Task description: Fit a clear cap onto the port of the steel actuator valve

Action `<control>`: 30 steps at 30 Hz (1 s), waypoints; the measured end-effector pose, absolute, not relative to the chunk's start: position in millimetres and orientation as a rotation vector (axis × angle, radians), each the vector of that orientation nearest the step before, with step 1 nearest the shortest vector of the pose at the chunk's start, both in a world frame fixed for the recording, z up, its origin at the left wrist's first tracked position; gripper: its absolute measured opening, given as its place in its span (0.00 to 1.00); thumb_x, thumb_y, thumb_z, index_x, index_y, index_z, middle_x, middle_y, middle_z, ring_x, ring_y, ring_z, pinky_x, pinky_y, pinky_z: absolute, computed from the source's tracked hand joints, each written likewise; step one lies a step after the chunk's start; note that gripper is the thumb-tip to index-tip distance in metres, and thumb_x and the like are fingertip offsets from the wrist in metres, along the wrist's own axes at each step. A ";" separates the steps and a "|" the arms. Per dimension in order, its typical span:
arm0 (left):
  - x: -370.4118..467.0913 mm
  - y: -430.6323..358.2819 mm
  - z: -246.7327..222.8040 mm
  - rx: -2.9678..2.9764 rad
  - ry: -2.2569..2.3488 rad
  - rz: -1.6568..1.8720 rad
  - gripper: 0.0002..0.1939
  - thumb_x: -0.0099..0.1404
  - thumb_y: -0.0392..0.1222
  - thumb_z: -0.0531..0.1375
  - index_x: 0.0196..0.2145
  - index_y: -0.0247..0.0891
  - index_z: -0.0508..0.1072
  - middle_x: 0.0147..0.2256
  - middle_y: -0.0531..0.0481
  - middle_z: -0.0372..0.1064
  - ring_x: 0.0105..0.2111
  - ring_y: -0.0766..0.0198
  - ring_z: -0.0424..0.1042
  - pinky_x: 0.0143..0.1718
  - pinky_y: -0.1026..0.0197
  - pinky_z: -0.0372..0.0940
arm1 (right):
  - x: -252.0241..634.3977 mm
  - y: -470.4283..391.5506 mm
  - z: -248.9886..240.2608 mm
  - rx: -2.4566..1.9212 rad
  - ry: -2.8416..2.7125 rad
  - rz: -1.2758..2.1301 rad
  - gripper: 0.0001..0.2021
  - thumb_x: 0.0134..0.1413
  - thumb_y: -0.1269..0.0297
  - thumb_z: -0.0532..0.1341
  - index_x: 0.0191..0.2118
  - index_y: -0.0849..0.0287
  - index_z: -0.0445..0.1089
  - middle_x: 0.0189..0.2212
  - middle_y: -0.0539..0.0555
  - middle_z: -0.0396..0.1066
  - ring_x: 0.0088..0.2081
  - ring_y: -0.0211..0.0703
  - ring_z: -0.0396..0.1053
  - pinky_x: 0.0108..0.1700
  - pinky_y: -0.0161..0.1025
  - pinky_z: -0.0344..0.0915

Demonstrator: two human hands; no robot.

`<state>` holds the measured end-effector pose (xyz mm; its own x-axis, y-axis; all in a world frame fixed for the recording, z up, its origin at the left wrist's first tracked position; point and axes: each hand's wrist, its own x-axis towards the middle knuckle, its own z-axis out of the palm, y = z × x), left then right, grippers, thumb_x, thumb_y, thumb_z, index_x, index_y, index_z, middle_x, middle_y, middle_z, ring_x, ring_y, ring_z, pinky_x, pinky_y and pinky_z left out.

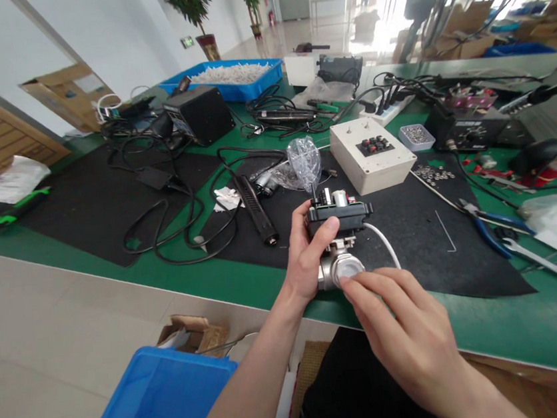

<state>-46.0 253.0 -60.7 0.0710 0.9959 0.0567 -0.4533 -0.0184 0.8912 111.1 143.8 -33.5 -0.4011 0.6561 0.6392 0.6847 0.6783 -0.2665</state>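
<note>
My left hand [307,249] is wrapped round a motorized valve [338,217], its thumb across the front of the black actuator housing. The housing is uncovered on top, where a circuit board and small parts show. A white cable [384,242] leaves its right side. Below sits the silver metal valve body, with one port facing me. A translucent whitish cap [348,267] covers that port. My right hand [406,318] has its fingers pressed together at the cap's lower edge, pinching it; the fingertips are partly hidden.
Right of the valve lie a hex key [445,231], blue-handled pliers [487,229] and a wrench [554,266] on the bench. Behind stands a beige control box [371,155]. A black soldering-type handle [255,208] and loose cables lie left. A blue bin [154,404] stands below.
</note>
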 end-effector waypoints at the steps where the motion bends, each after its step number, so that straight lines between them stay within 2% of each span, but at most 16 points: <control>1: -46.0 252.8 -60.4 0.923 0.784 1.363 0.31 0.69 0.54 0.74 0.63 0.43 0.71 0.57 0.44 0.79 0.59 0.48 0.78 0.65 0.47 0.69 | 111.2 144.0 -33.9 -1.034 -2.147 -0.048 0.17 0.74 0.81 0.61 0.63 0.74 0.75 0.56 0.66 0.77 0.53 0.58 0.70 0.57 0.53 0.72; 5: -46.1 252.1 -58.7 0.927 0.782 1.362 0.31 0.69 0.54 0.74 0.63 0.43 0.70 0.58 0.43 0.78 0.61 0.47 0.77 0.67 0.45 0.68 | 112.9 142.7 -36.9 -1.048 -2.153 -0.059 0.20 0.72 0.82 0.62 0.65 0.74 0.75 0.58 0.66 0.75 0.55 0.60 0.70 0.58 0.53 0.73; 8: -46.5 251.8 -58.0 0.922 0.797 1.356 0.31 0.69 0.54 0.74 0.62 0.43 0.70 0.58 0.44 0.78 0.61 0.47 0.77 0.68 0.45 0.68 | 114.5 140.2 -41.0 -1.057 -2.140 -0.099 0.22 0.72 0.83 0.61 0.67 0.73 0.74 0.61 0.68 0.73 0.61 0.63 0.69 0.63 0.56 0.74; 12: -47.1 251.8 -58.2 0.926 0.809 1.354 0.30 0.69 0.54 0.74 0.62 0.43 0.71 0.58 0.45 0.78 0.61 0.49 0.77 0.67 0.48 0.68 | 111.9 137.1 -45.8 -1.022 -2.149 -0.073 0.26 0.71 0.85 0.61 0.71 0.74 0.69 0.70 0.71 0.66 0.73 0.68 0.62 0.72 0.61 0.70; 15: -47.3 252.1 -58.8 0.936 0.823 1.352 0.30 0.70 0.55 0.74 0.62 0.44 0.71 0.58 0.45 0.78 0.60 0.49 0.77 0.67 0.48 0.68 | 107.1 135.4 -47.6 -1.028 -2.194 -0.070 0.27 0.71 0.82 0.64 0.73 0.77 0.66 0.74 0.73 0.63 0.76 0.69 0.58 0.75 0.62 0.67; 21: -47.1 252.9 -60.2 0.934 0.827 1.355 0.31 0.70 0.55 0.74 0.63 0.43 0.71 0.59 0.45 0.78 0.61 0.49 0.76 0.69 0.46 0.66 | 102.9 129.6 -46.8 -1.118 -2.274 -0.127 0.29 0.76 0.76 0.63 0.76 0.77 0.60 0.78 0.72 0.55 0.79 0.68 0.53 0.76 0.64 0.66; 30: -46.4 252.9 -60.9 0.948 0.826 1.367 0.29 0.71 0.54 0.73 0.63 0.43 0.71 0.60 0.44 0.77 0.63 0.49 0.75 0.70 0.46 0.65 | 97.4 125.4 -43.0 -1.212 -2.321 -0.133 0.28 0.78 0.70 0.59 0.76 0.79 0.59 0.79 0.75 0.50 0.80 0.71 0.47 0.71 0.70 0.69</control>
<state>-46.4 252.9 -60.9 0.0517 0.9971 0.0550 -0.4144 -0.0286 0.9096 97.4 125.4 -43.0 -0.4690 0.7392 0.4833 0.7895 0.5962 -0.1459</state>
